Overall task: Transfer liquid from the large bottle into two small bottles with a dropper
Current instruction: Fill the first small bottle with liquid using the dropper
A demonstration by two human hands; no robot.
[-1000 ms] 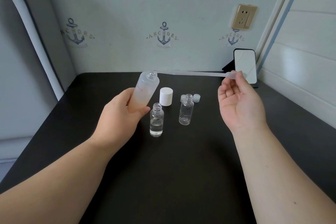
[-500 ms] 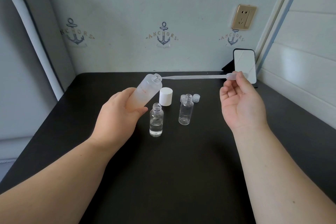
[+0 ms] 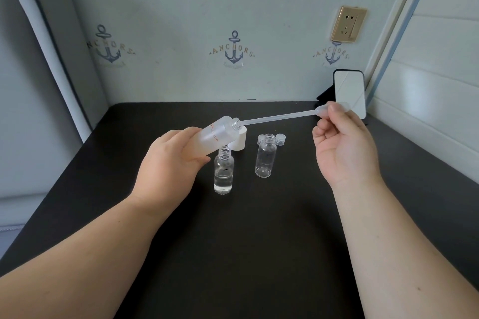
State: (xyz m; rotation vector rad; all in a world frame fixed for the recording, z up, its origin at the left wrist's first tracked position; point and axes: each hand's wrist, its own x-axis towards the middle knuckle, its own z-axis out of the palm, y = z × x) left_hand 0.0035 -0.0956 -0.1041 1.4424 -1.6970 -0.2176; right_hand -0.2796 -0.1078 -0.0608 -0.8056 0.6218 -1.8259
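Over the table, left hand (image 3: 169, 166) grips tilted large bottle (image 3: 207, 141); right fingers (image 3: 333, 111) pinch dropper (image 3: 280, 117); nearer small bottle (image 3: 223, 170) part-filled

Brightness: the scene is evenly and softly lit, as by daylight; no lamp is seen.
Glare: a pale sheen is spread over the matte black tabletop (image 3: 259, 241) towards its right edge; the small upright black-framed mirror (image 3: 350, 93) is washed out to white.
Shadows: only faint, soft-edged shadows are cast beneath the forearms.
Distortion: straight lines at the left and right margins are bowed by the wide-angle lens.
Sharpness: the centre is rendered crisply; no motion blur is noted.
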